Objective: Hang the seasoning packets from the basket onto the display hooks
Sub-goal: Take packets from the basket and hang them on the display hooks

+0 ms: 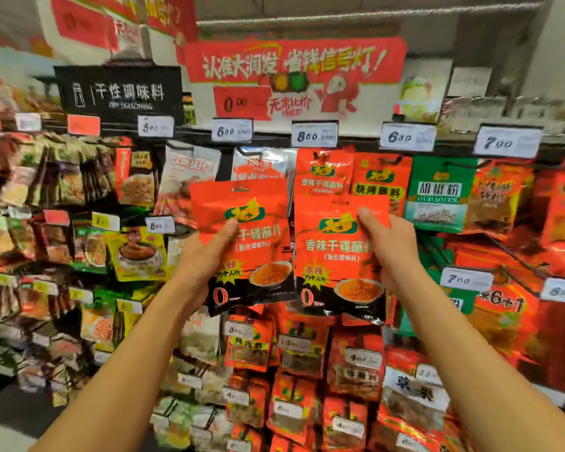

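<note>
I hold two matching red and black seasoning packets up in front of the display. My left hand [206, 256] grips the left packet [252, 243] at its left edge, thumb across the front. My right hand [392, 246] grips the right packet [336, 259] at its right edge, slightly lower. Each packet has a hang slot at the top. Just above the right packet, identical red packets [323, 172] hang on a hook under the 8.00 price tag [314, 134]. The basket is out of view.
Rows of hooks full of seasoning packets cover the wall: green pepper packets [439, 194] to the right, pale packets [190, 177] to the left, more red ones below. A red banner [294, 60] and a black sign [118, 93] hang above.
</note>
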{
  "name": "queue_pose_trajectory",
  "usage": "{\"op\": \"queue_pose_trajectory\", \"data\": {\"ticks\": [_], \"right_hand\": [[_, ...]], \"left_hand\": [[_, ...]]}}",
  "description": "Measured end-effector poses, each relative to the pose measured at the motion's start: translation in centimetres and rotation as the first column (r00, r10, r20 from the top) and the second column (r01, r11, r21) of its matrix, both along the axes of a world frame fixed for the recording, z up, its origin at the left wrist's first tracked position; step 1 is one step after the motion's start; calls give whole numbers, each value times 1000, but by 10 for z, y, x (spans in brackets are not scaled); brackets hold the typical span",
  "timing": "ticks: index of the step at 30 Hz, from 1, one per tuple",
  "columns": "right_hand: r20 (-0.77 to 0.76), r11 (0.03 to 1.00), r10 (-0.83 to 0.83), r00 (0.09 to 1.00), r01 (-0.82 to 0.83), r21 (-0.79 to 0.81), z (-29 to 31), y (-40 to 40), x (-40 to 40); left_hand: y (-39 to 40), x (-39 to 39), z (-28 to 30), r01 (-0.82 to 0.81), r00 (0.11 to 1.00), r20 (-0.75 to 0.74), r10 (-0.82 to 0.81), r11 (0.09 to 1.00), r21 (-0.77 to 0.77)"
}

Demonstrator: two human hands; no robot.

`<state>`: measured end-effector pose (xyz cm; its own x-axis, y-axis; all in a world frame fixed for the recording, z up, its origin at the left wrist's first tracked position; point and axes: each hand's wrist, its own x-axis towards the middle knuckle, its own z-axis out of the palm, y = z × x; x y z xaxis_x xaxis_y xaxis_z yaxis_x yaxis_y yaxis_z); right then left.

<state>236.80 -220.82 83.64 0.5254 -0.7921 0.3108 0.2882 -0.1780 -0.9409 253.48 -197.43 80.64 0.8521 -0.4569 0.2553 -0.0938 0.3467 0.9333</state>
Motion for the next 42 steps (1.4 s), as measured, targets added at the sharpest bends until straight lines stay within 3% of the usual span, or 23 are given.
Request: {"op": "queue_pose_trajectory", "data": {"ticks": [11,16,24,31,38,40,42], "right_hand": [[-61,971,-202,977,193,-139,55,-3,66],[-21,969,-230,973,227,-94,76,-8,94],[-41,910,-393,919,382,-162,75,-16,115],[-69,849,-469,880,428,-310,78,-24,116],[-156,840,-473,867,392,-375,77,-35,117],[-162,878,-421,893,355,-321,73,-39,115],[-72,944,-282,957,264,-197,66,-43,112]], "left_hand": [[-20,48,15,123,983,123,-133,989,83],[-40,55,31,145,982,111,-151,988,54],[-61,57,42,224,964,132,-232,972,73],[-80,62,49,226,971,76,-228,974,29],[-99,63,53,213,974,77,-213,977,11],[-106,62,57,206,975,80,-207,978,23],[-116,57,62,205,974,85,-209,977,53]]}}
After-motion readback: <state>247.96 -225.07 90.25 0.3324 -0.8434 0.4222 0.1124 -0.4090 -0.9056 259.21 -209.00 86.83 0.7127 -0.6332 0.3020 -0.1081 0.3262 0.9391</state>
